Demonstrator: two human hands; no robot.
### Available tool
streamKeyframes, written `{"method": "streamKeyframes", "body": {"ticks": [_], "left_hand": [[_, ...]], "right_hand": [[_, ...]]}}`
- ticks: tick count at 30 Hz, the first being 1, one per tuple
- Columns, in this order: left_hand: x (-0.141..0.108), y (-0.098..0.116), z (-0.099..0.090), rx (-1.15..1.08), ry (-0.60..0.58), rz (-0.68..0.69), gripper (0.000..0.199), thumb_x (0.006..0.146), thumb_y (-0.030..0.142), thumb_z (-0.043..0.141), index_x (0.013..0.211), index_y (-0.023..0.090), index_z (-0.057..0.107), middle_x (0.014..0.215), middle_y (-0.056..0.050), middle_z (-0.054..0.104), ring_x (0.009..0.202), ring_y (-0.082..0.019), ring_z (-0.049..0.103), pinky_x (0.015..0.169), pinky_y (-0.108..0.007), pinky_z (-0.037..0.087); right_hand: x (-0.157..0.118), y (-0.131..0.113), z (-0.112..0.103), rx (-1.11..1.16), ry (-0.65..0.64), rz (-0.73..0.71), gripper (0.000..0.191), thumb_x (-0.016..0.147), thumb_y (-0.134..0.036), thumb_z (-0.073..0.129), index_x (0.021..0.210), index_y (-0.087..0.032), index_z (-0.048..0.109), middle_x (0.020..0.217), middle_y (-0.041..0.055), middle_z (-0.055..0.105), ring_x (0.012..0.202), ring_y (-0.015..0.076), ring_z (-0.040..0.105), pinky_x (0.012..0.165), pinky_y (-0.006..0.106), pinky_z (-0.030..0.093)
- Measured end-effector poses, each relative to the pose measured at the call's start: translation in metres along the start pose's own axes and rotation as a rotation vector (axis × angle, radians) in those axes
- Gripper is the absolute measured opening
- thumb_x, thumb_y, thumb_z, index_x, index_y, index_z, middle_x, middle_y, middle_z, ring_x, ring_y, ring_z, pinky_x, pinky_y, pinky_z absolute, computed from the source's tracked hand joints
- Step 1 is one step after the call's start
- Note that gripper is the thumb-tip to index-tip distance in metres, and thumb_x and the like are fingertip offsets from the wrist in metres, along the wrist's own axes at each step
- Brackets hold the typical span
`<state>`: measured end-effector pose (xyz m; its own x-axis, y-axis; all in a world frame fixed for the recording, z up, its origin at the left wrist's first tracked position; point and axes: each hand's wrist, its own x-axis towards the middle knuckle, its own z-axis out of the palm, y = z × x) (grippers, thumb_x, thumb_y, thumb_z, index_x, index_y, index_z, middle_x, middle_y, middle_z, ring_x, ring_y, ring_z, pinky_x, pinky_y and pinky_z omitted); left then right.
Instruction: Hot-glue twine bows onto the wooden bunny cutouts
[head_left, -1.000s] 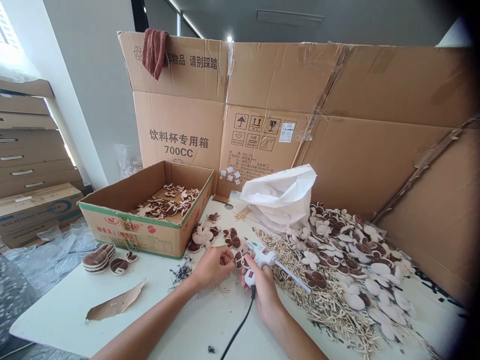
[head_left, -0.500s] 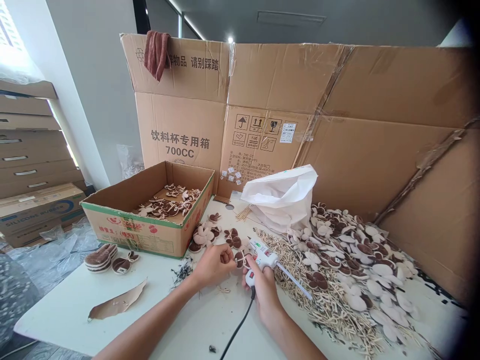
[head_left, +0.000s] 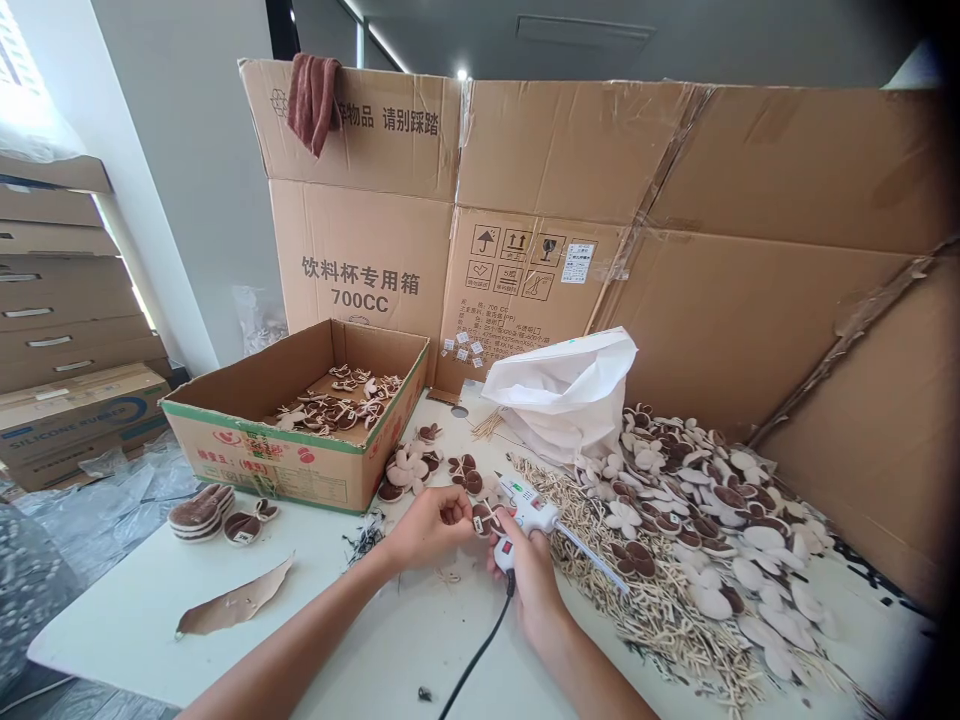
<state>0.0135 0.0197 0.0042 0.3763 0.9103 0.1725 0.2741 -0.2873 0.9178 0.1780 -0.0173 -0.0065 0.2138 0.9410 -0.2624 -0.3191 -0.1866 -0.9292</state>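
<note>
I see, right of the box point(head_left: 274, 467), a curled left hand point(head_left: 433, 525) pinching the patch point(head_left: 481, 521), maybe to steady it, and a right hand point(head_left: 531, 582) wrapped round the glue gun point(head_left: 531, 512), likely to have it handy.

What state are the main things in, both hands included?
Glue gun, held, cord attached; power unclear
Brown piece, partly hidden
Left hand, curled beside the piece; hold unclear
Right hand, closed around the gun
Carton, open-topped, part-filled
White bag, open, crumpled
Cardboard screen, upright, creased
Brown cloth, draped over the screen's top
Loose pieces, heaped
</note>
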Motion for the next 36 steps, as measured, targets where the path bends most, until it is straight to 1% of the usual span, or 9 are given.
{"method": "streamKeyframes", "body": {"ticks": [5,8,11,17,24,27,30,33,36], "left_hand": [[-0.001,0.003,-0.003,-0.158,-0.040,-0.021,0.006,0.075,0.018,0.057,0.078,0.016,0.061,0.073,0.001,0.059,0.067,-0.013,0.050,0.061,-0.022,0.037],[-0.002,0.004,-0.003,-0.295,-0.071,-0.046,0.006,0.076,0.021,0.057,0.080,0.017,0.060,0.072,0.002,0.057,0.064,-0.012,0.049,0.061,-0.023,0.039],[-0.002,0.007,-0.004,-0.365,-0.089,-0.061,0.007,0.078,0.024,0.059,0.080,0.017,0.059,0.072,0.002,0.055,0.064,-0.012,0.047,0.063,-0.023,0.039],[-0.002,0.009,-0.006,-0.397,-0.106,-0.091,0.010,0.080,0.028,0.058,0.081,0.018,0.058,0.068,0.003,0.050,0.063,-0.012,0.045,0.061,-0.023,0.036],[-0.003,0.012,-0.007,-0.454,-0.096,-0.138,0.008,0.078,0.027,0.056,0.077,0.018,0.058,0.063,0.003,0.048,0.061,-0.013,0.045,0.059,-0.023,0.034],[-0.003,0.012,-0.007,-0.495,-0.093,-0.165,0.009,0.079,0.027,0.055,0.076,0.019,0.057,0.061,0.003,0.049,0.059,-0.013,0.043,0.058,-0.023,0.033],[-0.004,0.013,-0.007,-0.555,-0.086,-0.156,0.009,0.079,0.027,0.052,0.075,0.019,0.054,0.064,0.002,0.050,0.061,-0.013,0.043,0.059,-0.024,0.035],[-0.004,0.013,-0.006,-0.547,-0.045,-0.136,0.008,0.080,0.028,0.052,0.079,0.019,0.054,0.068,0.001,0.052,0.063,-0.014,0.046,0.062,-0.025,0.037],[-0.003,0.013,-0.004,-0.483,-0.018,-0.135,0.013,0.084,0.032,0.055,0.087,0.020,0.056,0.069,0.001,0.054,0.063,-0.014,0.048,0.063,-0.026,0.039]], "right_hand": [[-0.001,-0.001,-0.001,0.022,-0.005,0.008,0.033,0.074,-0.048,0.080,0.081,-0.023,0.061,0.058,-0.0030,0.061,0.043,0.0141,0.053,0.040,0.026,0.035],[-0.002,-0.002,-0.001,0.047,-0.023,0.016,0.034,0.075,-0.049,0.080,0.083,-0.023,0.061,0.059,-0.0035,0.061,0.042,0.0130,0.052,0.039,0.025,0.033],[-0.003,-0.003,-0.001,0.058,-0.036,0.020,0.034,0.074,-0.049,0.081,0.083,-0.023,0.061,0.058,-0.0042,0.060,0.041,0.0126,0.051,0.039,0.025,0.033],[-0.004,-0.005,0.000,0.055,-0.074,0.021,0.034,0.076,-0.051,0.079,0.084,-0.022,0.064,0.060,-0.0034,0.060,0.041,0.0125,0.051,0.039,0.026,0.033],[-0.007,-0.006,0.000,0.050,-0.109,0.032,0.036,0.075,-0.053,0.080,0.085,-0.023,0.063,0.061,-0.0036,0.061,0.042,0.0116,0.051,0.041,0.025,0.034],[-0.007,-0.007,0.000,0.052,-0.117,0.030,0.036,0.075,-0.053,0.080,0.086,-0.022,0.063,0.061,-0.0038,0.060,0.042,0.0112,0.050,0.042,0.024,0.034],[-0.007,-0.007,0.001,0.065,-0.123,0.030,0.036,0.076,-0.052,0.080,0.086,-0.022,0.063,0.062,-0.0036,0.060,0.042,0.0109,0.050,0.041,0.024,0.033],[-0.005,-0.006,0.000,0.071,-0.121,0.026,0.036,0.077,-0.052,0.080,0.086,-0.022,0.063,0.062,-0.0036,0.060,0.042,0.0107,0.050,0.039,0.024,0.031],[-0.004,-0.005,0.000,0.063,-0.108,0.030,0.035,0.078,-0.052,0.079,0.087,-0.023,0.064,0.063,-0.0038,0.061,0.043,0.0108,0.051,0.039,0.023,0.030]]}}
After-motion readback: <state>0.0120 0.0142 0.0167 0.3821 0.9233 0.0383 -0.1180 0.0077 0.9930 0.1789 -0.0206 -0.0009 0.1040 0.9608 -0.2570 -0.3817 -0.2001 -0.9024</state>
